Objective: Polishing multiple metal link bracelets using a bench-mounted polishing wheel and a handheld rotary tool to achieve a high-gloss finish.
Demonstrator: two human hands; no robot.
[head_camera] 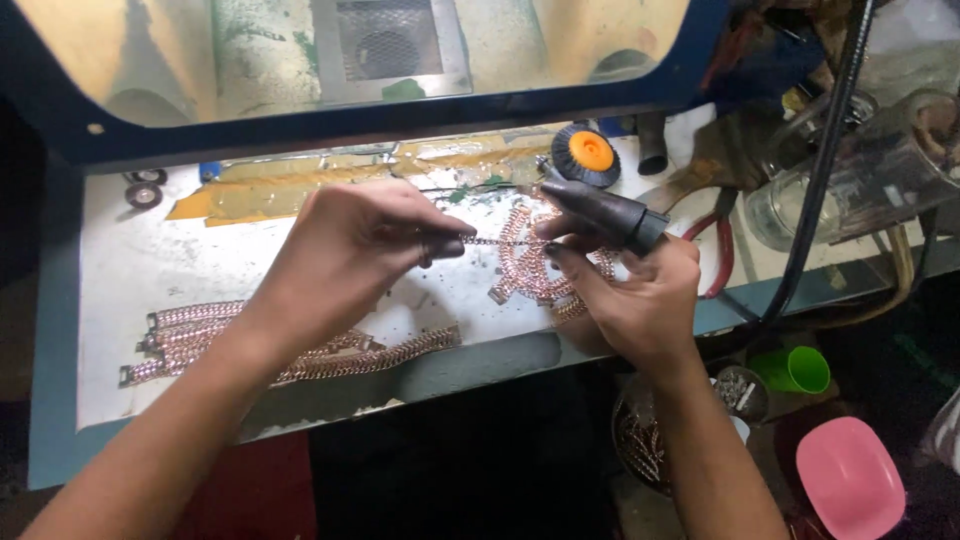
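**Here, a chain drawn taut between two hands**

Here the one relation that counts is the line of the chain piece [495,241]: its long axis runs nearly level, left to right, across the gap between the two hands, a little above the tabletop [130,270]. The left hand [350,245] has its grip pressed together on the chain's left end, fingertips pinching it just where the links begin. The right hand [625,300] takes the other end among its lower fingers, near a loose heap of the same rose-coloured chain [530,270] lying under it, though just how those fingers close on the links is hard to tell. That hand is also wrapped around a black handpiece [600,210], whose tip points up and left, toward the far side of the chain. So the tool's tip lies just beyond the stretched length, nearer the right end than the left.

On the near left of the tabletop lies a row of finished chains [290,350], well apart from both hands. A round brush wheel with an orange hub [586,152] sits at the far edge, beyond the handpiece.
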